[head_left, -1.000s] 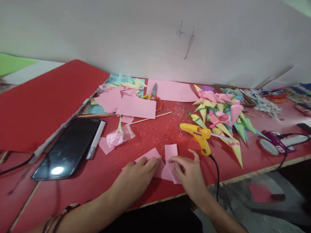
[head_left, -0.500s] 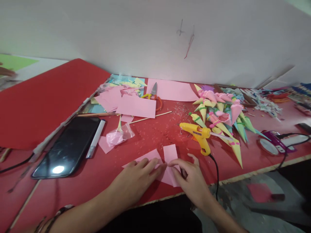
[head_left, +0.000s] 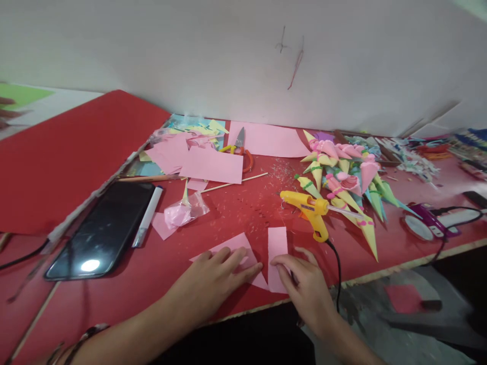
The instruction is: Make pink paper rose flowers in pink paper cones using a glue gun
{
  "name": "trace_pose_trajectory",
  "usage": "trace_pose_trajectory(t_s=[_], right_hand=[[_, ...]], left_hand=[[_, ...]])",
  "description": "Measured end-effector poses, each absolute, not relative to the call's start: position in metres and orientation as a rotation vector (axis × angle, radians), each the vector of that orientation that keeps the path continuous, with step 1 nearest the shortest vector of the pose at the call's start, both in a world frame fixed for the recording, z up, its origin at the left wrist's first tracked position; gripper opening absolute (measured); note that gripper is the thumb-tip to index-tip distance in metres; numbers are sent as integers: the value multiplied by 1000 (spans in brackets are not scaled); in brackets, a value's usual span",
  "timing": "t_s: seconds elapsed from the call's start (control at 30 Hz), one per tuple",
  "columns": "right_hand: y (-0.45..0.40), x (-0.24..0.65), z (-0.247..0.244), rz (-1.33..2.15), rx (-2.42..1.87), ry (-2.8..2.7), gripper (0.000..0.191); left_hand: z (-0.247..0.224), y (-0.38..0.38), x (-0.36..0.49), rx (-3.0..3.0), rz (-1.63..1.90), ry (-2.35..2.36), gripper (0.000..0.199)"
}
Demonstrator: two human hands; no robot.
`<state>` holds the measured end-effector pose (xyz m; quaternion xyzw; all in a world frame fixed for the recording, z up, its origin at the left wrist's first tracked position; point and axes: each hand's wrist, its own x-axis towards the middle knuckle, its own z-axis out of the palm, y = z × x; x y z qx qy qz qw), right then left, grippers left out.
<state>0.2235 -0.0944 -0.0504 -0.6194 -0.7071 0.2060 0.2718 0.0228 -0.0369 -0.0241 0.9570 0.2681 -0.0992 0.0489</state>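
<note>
A pink paper piece with a pointed top lies near the table's front edge. My left hand rests flat on it, fingers stretched out and pressing it down. Just to its right is a narrow pink paper strip with a slightly rough left edge. My right hand pinches this strip between thumb and forefinger, the other fingers curled beside it. A gap separates the two papers at the top, while their lower corners nearly meet. Beyond my right hand lies a yellow glue gun.
Left stand a phone and a white marker. Scissors lie among pink paper sheets behind. Several decorated paper cones are heaped at right. The glue gun's cord hangs over the front edge. Another person's hand shows far left.
My right hand has moved slightly right with the strip, which now stands straighter and apart from the pointed paper. My left hand has stayed nearly still on its paper.
</note>
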Motion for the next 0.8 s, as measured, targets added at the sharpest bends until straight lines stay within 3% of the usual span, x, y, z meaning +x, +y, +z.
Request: trace_pose_trajectory(t_s=[0.23,0.43,0.57,0.73,0.8], right_hand=[[-93,236,-52,270,-1708,-2006,28],[-86,227,-46,309,-1577,-1989,28],[-75,212,-37,365,-1465,-1947,28],[-61,196,-27,498,-1268,-2005,29],[-57,190,-28,516,-1217,-1990,32]], left_hand=[[-24,-39,22,2928,-287,819,54],[-25,-26,19,3000,-219,833,46],[-20,-9,14,2864,34,951,34],[-6,-1,17,2284,416,965,12],[1,3,19,2147,477,1002,18]])
